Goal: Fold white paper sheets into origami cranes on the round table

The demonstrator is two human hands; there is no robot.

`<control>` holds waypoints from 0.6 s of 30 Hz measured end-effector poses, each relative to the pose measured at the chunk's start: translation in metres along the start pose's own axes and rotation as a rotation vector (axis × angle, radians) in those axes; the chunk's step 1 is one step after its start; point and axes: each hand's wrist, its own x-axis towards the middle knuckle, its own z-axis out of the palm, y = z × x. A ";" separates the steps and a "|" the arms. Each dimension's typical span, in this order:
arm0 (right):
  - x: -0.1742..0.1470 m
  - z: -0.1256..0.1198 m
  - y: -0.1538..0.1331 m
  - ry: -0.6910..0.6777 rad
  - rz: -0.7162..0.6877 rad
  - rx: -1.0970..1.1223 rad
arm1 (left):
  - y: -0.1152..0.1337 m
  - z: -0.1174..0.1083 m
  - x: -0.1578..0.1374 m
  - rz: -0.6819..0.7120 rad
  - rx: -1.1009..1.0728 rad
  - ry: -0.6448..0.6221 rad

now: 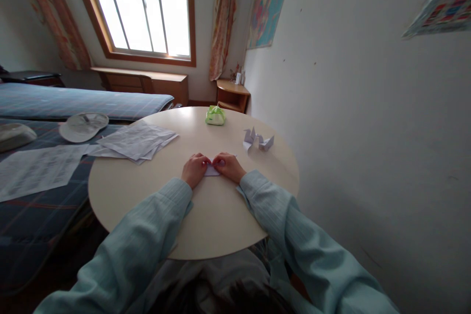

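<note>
A small folded piece of paper (211,171) lies at the middle of the round table, between my two hands. My left hand (196,169) pinches its left side with thumb and forefinger. From the right, my right hand (228,167) pinches the same paper, the fingertips of both hands almost meeting at its top. Much of the paper is hidden under my fingers. Beyond my right hand stand folded paper cranes (258,140), close together.
The round table (147,206) carries a stack of paper sheets (138,140) at left and a green tissue pack (215,115) at the back. A bed (44,225) with a cap (84,126) and a printed sheet (40,169) adjoins on the left. A white wall (368,132) rises at right.
</note>
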 end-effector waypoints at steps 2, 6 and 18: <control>0.000 0.000 0.000 -0.007 0.013 0.003 | 0.000 0.001 0.000 0.007 0.004 0.001; 0.000 0.000 0.000 -0.008 0.036 -0.010 | 0.002 0.002 -0.001 0.015 0.005 0.015; -0.001 0.002 0.001 -0.047 0.012 -0.010 | -0.005 0.005 0.001 0.038 0.054 0.000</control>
